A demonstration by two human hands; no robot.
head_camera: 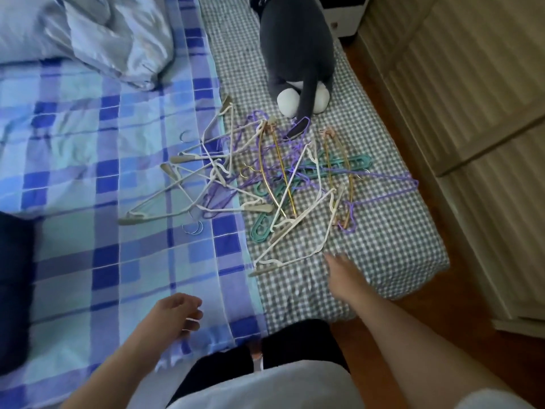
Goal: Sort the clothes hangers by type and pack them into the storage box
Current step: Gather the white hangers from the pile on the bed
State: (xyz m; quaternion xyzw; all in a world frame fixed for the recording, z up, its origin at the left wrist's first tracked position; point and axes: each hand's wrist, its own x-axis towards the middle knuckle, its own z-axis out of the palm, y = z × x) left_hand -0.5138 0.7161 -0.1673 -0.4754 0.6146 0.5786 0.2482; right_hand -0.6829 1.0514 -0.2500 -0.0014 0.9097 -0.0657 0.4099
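The tangled hangers come in white, purple, teal and gold. They lie across a blue plaid sheet and a grey-and-white checked blanket. A dark grey plush toy has white feet. The floor is brown.

Soft, dim daylight, weak shadows, wide-angle bending at the edges, and motion blur on the right hand.

bare forearms, white top (black trousers).
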